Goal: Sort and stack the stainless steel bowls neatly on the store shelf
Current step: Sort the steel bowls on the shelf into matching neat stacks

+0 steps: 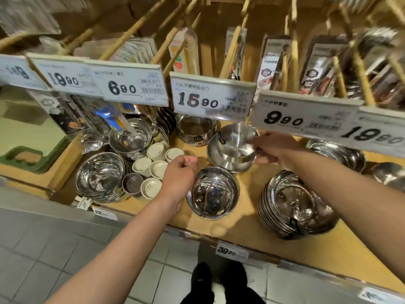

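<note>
Bowl (237, 139) of brushed steel, tilted, nested in a wider steel dish (221, 159) at mid-shelf; my right hand (274, 148) pinches its rim. My left hand (178, 174) hangs curled, holding nothing, touching the rim of a shiny bowl (213, 193). Bowl stack (293, 205) near the wooden shelf (245, 220) front edge; bare wood between.

A person's right hand (270, 148) grips a small steel bowl (237, 137), tilted above a wider bowl (228, 157) on a wooden store shelf (247, 218). The left hand (179, 175), fingers curled, hovers beside a shiny bowl (212, 193). Bowl stacks (295, 205) flank them under hanging price tags (213, 97).
</note>
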